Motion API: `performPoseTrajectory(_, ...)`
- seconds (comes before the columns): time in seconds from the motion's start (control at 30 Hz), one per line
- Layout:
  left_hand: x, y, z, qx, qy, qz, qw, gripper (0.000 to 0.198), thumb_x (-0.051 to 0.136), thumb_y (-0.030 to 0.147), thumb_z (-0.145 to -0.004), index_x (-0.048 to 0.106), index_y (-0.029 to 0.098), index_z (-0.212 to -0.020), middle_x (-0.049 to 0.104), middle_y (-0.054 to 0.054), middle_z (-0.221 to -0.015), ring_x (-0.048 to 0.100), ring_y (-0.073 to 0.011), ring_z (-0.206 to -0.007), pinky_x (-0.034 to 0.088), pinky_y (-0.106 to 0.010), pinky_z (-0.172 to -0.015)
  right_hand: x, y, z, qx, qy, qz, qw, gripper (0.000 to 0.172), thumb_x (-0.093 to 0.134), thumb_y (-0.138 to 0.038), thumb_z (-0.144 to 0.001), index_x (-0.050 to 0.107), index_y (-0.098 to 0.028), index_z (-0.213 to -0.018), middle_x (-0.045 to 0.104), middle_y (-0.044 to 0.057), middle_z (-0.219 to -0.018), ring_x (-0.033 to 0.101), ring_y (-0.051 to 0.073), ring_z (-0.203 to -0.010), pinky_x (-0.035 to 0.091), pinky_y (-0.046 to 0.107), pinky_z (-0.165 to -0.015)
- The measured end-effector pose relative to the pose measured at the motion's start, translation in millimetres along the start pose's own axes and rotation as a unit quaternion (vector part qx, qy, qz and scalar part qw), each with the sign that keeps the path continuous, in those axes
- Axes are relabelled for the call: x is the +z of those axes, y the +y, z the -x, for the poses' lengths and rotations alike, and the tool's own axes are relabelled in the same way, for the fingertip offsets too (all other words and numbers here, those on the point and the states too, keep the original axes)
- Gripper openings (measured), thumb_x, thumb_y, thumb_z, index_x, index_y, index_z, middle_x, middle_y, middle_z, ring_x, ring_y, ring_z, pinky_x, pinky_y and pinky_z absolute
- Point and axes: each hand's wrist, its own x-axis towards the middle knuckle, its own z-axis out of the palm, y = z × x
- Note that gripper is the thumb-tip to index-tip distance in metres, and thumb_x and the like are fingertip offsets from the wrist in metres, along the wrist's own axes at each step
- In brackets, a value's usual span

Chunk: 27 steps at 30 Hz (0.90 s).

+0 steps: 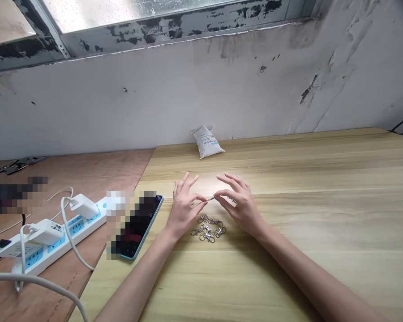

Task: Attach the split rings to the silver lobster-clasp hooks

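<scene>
My left hand [183,210] and my right hand [242,205] face each other above the table. Both pinch a short, thin silvery metal chain [210,199] between thumb and index finger, with the other fingers raised. Part of a metal ring [192,203] shows by the left fingers. A bit of shiny metal [234,200] peeks out behind the right index finger; its shape is mostly hidden. Just below the hands, several silvery swivel clasps [207,227] lie in a loose cluster on the wood-grain table [289,179].
A phone [143,228] lies left of my left forearm. Further left, a white power strip [70,232] carries plugged-in chargers and looping cables on a reddish-brown board. A small white packet [208,142] rests near the wall, and metal tools [18,165] lie far left.
</scene>
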Motion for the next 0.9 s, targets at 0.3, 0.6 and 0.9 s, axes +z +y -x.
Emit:
performPoseTrajectory(0.3,1.4,0.2,1.0,0.008,-0.003,-0.002,1.0,0.01,0.063,0.025,-0.087,0.071,0.024,-0.08,0.048,-0.005,-0.144,0.021,-0.0282,-0.146,0.011,-0.067,-0.115,2.1,-0.9,1.1,0.012,0.008,-0.008,1.0,0.013,0.056,-0.026,-0.093,0.069,-0.028,-0.09,0.062,0.007,-0.123,0.048,0.028,-0.127,0.035,0.054,-0.103)
performPoseTrajectory(0.6,0.5,0.8,0.7,0.007,-0.004,-0.003,1.0,0.011,0.063,0.025,-0.088,0.07,0.023,-0.081,0.049,-0.005,-0.143,0.022,-0.0287,-0.145,0.011,-0.068,-0.114,1.2,-1.9,0.6,0.016,0.01,-0.011,1.0,0.013,0.057,-0.026,-0.092,0.07,-0.027,-0.088,0.064,0.007,-0.119,0.051,0.029,-0.123,0.038,0.052,-0.1)
performPoseTrajectory(0.9,1.2,1.3,2.8,0.005,-0.014,0.006,1.0,0.01,0.062,0.024,-0.088,0.069,0.023,-0.081,0.049,-0.005,-0.143,0.022,-0.0269,-0.145,0.01,-0.065,-0.116,3.7,-3.2,1.9,0.011,0.011,-0.01,1.0,0.012,0.057,-0.025,-0.092,0.069,-0.027,-0.089,0.063,0.007,-0.116,0.053,0.027,-0.119,0.038,0.048,-0.097)
